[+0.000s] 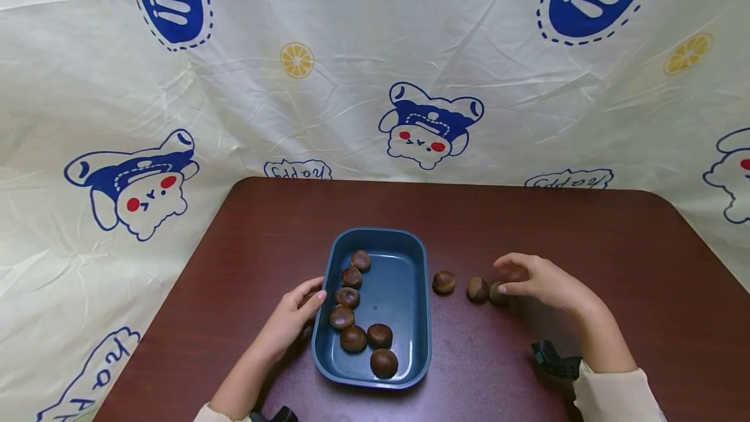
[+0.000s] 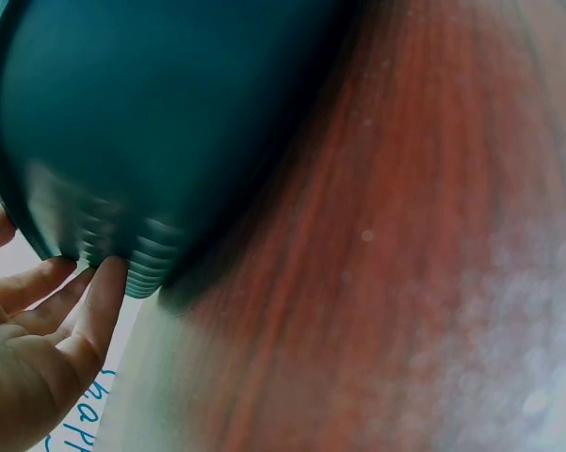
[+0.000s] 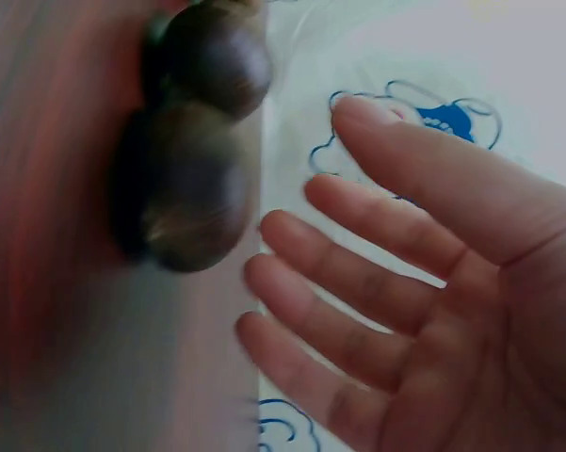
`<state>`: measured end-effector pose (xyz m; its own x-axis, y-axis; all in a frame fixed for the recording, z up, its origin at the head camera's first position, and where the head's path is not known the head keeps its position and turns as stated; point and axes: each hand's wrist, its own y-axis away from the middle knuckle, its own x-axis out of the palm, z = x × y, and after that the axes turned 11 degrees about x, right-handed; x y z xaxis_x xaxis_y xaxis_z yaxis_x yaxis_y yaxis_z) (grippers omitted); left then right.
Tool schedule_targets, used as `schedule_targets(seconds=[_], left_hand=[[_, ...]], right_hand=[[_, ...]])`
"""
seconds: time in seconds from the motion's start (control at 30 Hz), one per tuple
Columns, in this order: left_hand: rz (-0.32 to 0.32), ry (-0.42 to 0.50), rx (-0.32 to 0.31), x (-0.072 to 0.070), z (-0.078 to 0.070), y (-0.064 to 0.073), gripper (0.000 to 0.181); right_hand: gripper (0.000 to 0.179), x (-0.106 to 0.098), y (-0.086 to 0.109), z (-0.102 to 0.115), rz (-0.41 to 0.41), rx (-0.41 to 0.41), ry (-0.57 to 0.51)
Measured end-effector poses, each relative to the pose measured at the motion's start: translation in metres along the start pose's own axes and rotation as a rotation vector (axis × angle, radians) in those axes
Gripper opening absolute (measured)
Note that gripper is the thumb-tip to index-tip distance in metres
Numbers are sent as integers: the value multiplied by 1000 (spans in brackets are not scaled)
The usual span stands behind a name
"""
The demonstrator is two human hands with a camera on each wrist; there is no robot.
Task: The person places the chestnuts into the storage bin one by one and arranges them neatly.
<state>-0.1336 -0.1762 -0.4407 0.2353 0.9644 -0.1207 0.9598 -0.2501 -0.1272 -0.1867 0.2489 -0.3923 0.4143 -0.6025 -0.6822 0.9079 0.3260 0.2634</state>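
A blue rectangular tray [image 1: 404,305] stands on the table with several brown chestnuts [image 1: 353,338] inside, most along its left side. My left hand [image 1: 291,316] holds the tray's left rim, the thumb on the edge; in the left wrist view, fingertips touch the ribbed outer wall [image 2: 151,250]. Right of the tray lie three chestnuts: one chestnut [image 1: 444,282] close to it, then a chestnut [image 1: 477,290] beside the rightmost chestnut [image 1: 498,294]. My right hand [image 1: 541,282] hovers at the rightmost one, thumb and fingers spread apart. The right wrist view shows a gap between that hand [image 3: 396,273] and the nearest chestnut [image 3: 196,188].
The dark red-brown table [image 1: 281,213] has rounded far corners. Behind it hangs a pale sheet [image 1: 351,122] printed with blue cartoon figures and orange slices. A black wrist device [image 1: 556,360] sits at my right wrist.
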Motion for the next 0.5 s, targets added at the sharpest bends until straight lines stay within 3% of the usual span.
schedule_targets(seconds=[0.23, 0.5], left_hand=[[0, -8, 3, 0, 0, 0, 47], [-8, -14, 3, 1, 0, 0, 46]], right_hand=[[35, 6, -11, -17, 99, -28, 23], [33, 9, -13, -18, 56, -13, 38]])
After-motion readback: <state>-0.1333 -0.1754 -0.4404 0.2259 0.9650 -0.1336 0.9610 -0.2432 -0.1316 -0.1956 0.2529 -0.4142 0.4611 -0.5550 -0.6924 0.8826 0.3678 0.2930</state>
